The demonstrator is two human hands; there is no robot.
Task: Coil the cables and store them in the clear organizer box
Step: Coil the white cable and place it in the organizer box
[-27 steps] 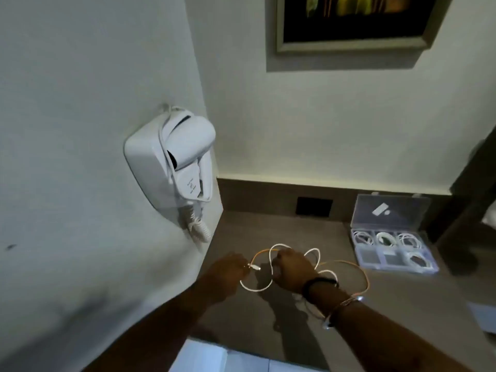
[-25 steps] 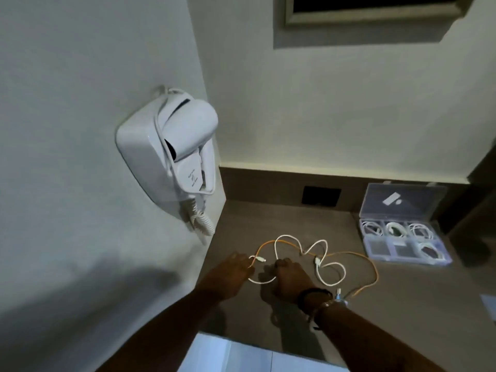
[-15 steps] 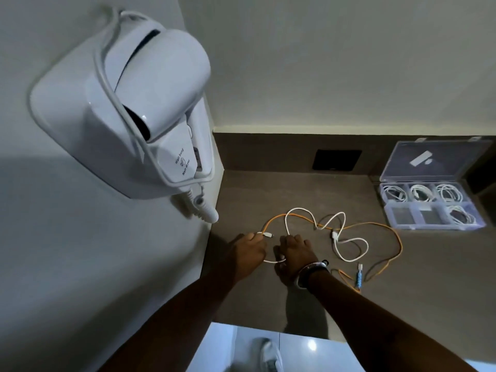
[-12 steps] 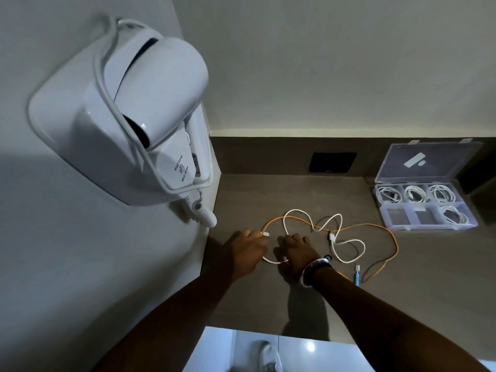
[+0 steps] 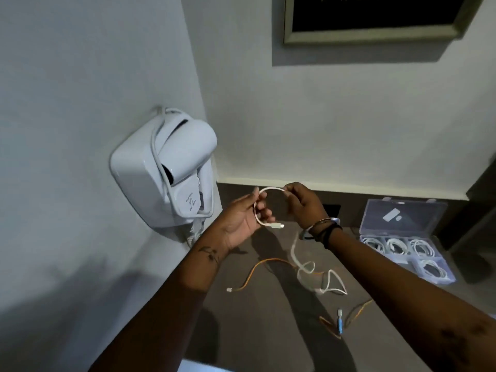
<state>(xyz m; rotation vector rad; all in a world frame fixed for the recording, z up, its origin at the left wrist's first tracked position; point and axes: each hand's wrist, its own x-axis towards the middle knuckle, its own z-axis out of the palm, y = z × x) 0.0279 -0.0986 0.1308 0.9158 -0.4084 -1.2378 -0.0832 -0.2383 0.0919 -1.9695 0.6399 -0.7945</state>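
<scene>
My left hand (image 5: 243, 220) and my right hand (image 5: 302, 204) are raised above the brown counter, both gripping a white cable (image 5: 271, 189). The cable arcs in one loop between them, its connector end sticking out below my left fingers. The rest of it hangs down from my right hand to the counter and lies there in loose curls. An orange cable (image 5: 264, 264) lies spread on the counter under my arms. The clear organizer box (image 5: 440, 277) stands open at the right, with coiled white cables in several compartments.
A white wall-mounted hair dryer (image 5: 166, 170) hangs on the left wall close to my left hand. A framed picture (image 5: 375, 36) hangs on the back wall. A black socket plate (image 5: 332, 209) sits in the dark backsplash behind my right wrist.
Both hands lifted off the counter, taking the white cable up with them and bending its end into a loop. The orange cable stayed on the counter. The camera tilted up.
</scene>
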